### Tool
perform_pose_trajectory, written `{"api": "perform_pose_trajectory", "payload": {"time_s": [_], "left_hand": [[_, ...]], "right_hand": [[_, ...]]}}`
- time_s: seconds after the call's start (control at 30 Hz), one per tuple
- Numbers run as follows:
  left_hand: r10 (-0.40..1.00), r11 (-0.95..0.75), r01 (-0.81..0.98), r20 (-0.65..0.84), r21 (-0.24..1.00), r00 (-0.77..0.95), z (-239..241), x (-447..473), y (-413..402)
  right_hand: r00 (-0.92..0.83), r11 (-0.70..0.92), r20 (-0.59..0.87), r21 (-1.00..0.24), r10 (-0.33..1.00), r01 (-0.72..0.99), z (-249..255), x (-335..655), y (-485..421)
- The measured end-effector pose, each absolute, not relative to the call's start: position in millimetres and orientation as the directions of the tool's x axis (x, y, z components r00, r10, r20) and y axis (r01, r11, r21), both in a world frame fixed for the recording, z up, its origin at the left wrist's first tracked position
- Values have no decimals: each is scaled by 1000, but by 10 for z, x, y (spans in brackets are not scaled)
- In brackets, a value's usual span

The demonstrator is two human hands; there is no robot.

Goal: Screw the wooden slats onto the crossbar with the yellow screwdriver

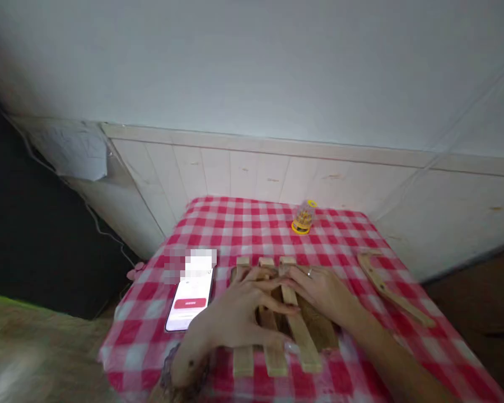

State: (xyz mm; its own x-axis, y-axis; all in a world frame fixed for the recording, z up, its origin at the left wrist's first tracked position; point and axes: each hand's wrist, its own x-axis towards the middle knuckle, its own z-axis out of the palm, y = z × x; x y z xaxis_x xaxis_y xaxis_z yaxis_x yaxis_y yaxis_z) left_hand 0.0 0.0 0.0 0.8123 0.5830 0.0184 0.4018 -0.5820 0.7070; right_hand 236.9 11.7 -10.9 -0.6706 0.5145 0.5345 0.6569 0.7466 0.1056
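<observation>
Three pale wooden slats lie side by side across a darker wooden board (325, 330), under both my hands. My left hand (239, 313) spreads over the left slat (243, 361), the middle slat (276, 364) and the right slat (306, 350), fingers apart. Its thumb and a finger reach to the right slat. My right hand (323, 288), with a ring on one finger, rests flat at the far end of the board, its outstretched fingertips touching the right slat. Much of the board and the slats' middles is hidden beneath my hands.
A lit phone (189, 308) lies left of the board on the red-and-white checked tablecloth (231, 224). Toward the back stands a small clear container (304, 218) with a yellow base. An angled wooden piece (390, 288) lies at the right. A panelled wall (243, 168) borders the table's far edge.
</observation>
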Motion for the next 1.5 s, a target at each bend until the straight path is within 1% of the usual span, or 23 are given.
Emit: {"api": "perform_pose_trajectory", "payload": {"time_s": [0.17,0.33,0.47,0.63,0.8,0.93,1.07,1.13,1.27,1.37,1.5], "left_hand": [[584,-573,395,19,718,812,13,-13,22],[584,-586,374,55,719,810,46,2,18],[586,-590,376,59,714,808,69,45,16],[604,-583,420,26,696,796,60,47,8],[614,-581,432,24,690,789,42,37,5],[617,-565,433,10,702,787,32,38,0],[627,-548,447,-6,707,779,29,37,-7],[624,-551,440,-1,709,782,33,37,-6],[604,-559,401,24,726,797,44,31,3],[582,-569,381,30,729,813,42,24,9],[589,-569,397,20,720,808,39,22,15]], "right_hand": [[-656,758,542,52,526,650,-129,2378,77],[-628,759,574,18,526,651,-140,2412,65],[-611,747,563,-17,556,665,-159,2458,67],[-608,719,553,23,570,695,-176,2469,42],[-636,759,570,32,521,651,-168,2466,43],[-654,775,557,31,511,632,-173,2504,60],[-705,815,576,112,413,569,-164,2550,67],[-717,828,582,127,384,547,-158,2562,66],[-707,826,561,72,430,559,-165,2557,52],[-693,831,540,-22,478,556,-176,2551,47],[-672,833,523,-151,524,532,-167,2576,78]]}}
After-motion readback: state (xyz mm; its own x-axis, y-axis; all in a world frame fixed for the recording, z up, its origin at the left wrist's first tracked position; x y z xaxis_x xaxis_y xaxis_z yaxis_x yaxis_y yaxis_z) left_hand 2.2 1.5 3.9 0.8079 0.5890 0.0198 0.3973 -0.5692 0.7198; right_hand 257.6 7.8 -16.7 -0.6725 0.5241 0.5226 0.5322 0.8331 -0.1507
